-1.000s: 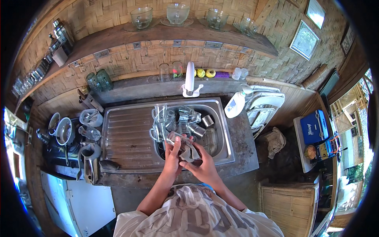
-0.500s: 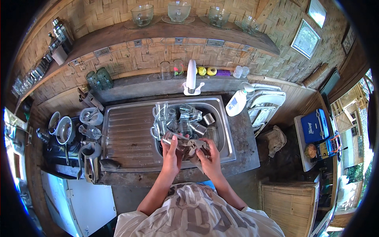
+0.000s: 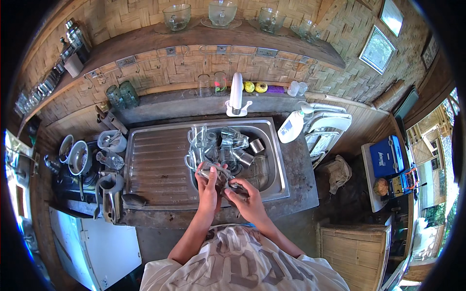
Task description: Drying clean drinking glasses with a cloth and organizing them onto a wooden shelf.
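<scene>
Over the near edge of the sink (image 3: 280, 179), my left hand (image 3: 208, 191) is closed around a shiny, grey cup-like thing (image 3: 208, 169), partly hidden by fingers and cloth. My right hand (image 3: 246, 198) grips a crumpled grey-brown cloth (image 3: 223, 180) pressed against that thing. Just beyond my hands, several clear glass mugs (image 3: 198, 136) stand and lie heaped in the basin. Metal cups (image 3: 257, 145) lie on their sides among them, and a clear glass jar or tumbler (image 3: 260, 166) rests at the right of the basin.
The ribbed drainboard (image 3: 158, 160) extends left of the basin. A white tap (image 3: 236, 92) rises behind it, and a white pump bottle (image 3: 291, 127) stands at the right. Pots (image 3: 80, 158) crowd the stove at left. Glass cups (image 3: 177, 18) sit on the wooden shelf above.
My right hand has moved left and slightly down, closer to my left hand. The cloth is bunched more tightly between them, and the cup-like thing stays in my left hand.
</scene>
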Demonstrator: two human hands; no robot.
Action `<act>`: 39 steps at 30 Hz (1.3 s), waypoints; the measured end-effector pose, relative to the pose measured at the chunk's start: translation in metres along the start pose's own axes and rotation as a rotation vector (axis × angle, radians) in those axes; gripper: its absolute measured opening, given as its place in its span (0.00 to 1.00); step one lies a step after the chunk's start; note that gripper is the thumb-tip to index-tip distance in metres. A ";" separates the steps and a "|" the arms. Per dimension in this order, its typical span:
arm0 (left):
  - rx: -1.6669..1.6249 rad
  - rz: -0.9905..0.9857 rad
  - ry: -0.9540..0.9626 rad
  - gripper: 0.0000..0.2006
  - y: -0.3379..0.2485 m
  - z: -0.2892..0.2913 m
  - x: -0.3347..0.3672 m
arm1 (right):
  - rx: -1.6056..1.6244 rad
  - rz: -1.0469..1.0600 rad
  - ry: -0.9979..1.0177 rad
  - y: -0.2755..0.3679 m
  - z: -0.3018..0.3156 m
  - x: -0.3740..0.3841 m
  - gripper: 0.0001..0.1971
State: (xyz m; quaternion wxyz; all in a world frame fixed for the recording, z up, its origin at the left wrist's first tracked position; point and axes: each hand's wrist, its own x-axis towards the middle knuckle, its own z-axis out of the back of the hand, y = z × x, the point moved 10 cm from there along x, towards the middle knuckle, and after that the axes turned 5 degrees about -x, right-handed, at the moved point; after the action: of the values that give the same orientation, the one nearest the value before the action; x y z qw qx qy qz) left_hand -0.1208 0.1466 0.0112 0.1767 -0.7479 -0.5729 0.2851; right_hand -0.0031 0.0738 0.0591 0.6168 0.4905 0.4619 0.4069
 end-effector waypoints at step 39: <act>0.055 -0.090 0.149 0.33 -0.019 -0.026 0.007 | -0.482 0.523 -0.269 0.035 -0.005 -0.013 0.27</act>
State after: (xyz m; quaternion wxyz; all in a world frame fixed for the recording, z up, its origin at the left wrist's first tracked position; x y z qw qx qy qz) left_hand -0.1174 0.1598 0.0408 0.2520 -0.7354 -0.5830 0.2361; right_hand -0.0124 0.0689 0.0958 0.6449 0.4819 0.1269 0.5795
